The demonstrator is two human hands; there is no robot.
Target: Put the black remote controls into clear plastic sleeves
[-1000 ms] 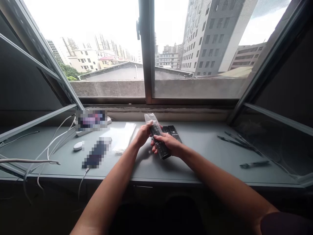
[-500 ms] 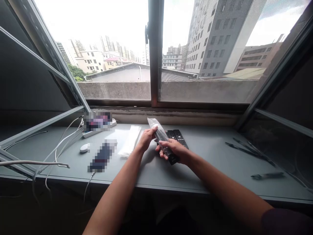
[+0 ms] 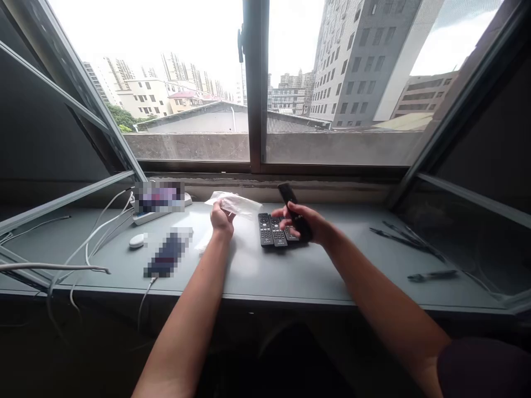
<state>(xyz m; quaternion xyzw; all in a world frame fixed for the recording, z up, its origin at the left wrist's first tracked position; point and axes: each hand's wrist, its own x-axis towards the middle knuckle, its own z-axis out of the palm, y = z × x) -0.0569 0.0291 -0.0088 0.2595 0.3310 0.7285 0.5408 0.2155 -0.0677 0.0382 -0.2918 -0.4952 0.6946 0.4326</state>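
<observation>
Left of your row of remotes (image 3: 276, 232), well apart, lies a white power strip (image 3: 149, 217); far right of the row, a dark pen-like thing (image 3: 432, 276). Your right hand (image 3: 317, 224) partly blocks the row's right end — it is grasping one black remote (image 3: 301, 225), tilted, above this row. Your left hand (image 3: 222, 221), left of the row, pinches a white plastic sleeve (image 3: 237, 203).

The right hand (image 3: 305, 221) holds one remote (image 3: 300, 225), with three more remotes (image 3: 266, 230) below it. The left hand (image 3: 223, 220) holds one bag (image 3: 239, 203). Left of that hand are one round white thing (image 3: 136, 241), one blurry dark thing (image 3: 166, 255) and one plug strip (image 3: 149, 218). Well right of the right hand lie at least three dark sticks (image 3: 431, 276).
</observation>
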